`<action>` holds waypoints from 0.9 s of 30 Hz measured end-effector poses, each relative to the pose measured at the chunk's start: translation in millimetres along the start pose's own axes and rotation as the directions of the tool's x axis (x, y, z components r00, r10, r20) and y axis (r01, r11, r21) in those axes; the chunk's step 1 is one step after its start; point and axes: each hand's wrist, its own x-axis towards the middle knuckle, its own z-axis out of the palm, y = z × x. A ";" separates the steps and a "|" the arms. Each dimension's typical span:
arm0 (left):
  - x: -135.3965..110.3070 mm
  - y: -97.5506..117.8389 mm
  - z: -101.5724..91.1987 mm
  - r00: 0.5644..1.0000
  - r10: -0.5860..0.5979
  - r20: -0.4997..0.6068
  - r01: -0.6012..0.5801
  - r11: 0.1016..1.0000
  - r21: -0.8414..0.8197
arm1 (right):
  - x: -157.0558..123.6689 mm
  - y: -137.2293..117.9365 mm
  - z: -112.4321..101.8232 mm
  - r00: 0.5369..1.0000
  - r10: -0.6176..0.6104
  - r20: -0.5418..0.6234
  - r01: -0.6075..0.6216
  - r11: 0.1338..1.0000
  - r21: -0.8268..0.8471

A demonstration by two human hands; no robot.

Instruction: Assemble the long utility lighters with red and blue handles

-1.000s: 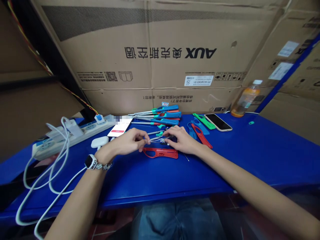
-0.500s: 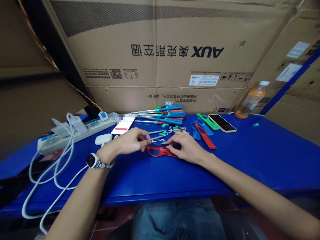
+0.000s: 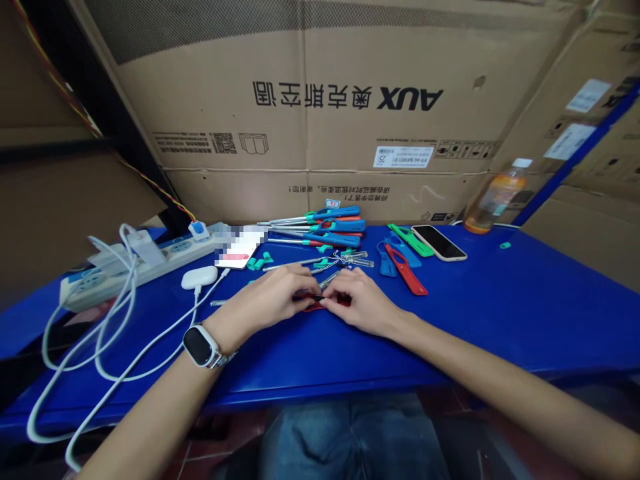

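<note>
My left hand (image 3: 293, 292) and my right hand (image 3: 361, 300) meet at the middle of the table, fingers closed, fingertips almost touching. Beneath them shows a bit of a red lighter shell half (image 3: 315, 307), mostly covered. At the fingertips of both hands is a small black part (image 3: 319, 298), its shape largely hidden. Just beyond the right hand lie clear lighter tanks (image 3: 357, 259) with thin white wires (image 3: 336, 257). Silver lighter tubes (image 3: 287, 264) and green triggers (image 3: 259, 263) lie past the left hand.
Several stick lighters (image 3: 330, 239) are piled at the back. Loose red (image 3: 411, 277), blue and green shells lie at right, beside a phone (image 3: 440, 243) and a bottle (image 3: 495, 200). A power strip (image 3: 145, 267), white cables (image 3: 125, 375) and an earbud case (image 3: 199, 277) occupy the left.
My left hand has moved right to join the right hand at the red shell. The pale wires it held are now out of sight. The view has shifted slightly.
</note>
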 end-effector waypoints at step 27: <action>-1.5 -3.4 14.4 0.995 -0.027 0.097 0.028 1.000 -0.008 | -4.2 7.7 -2.5 0.997 -0.044 0.068 0.036 0.994 0.108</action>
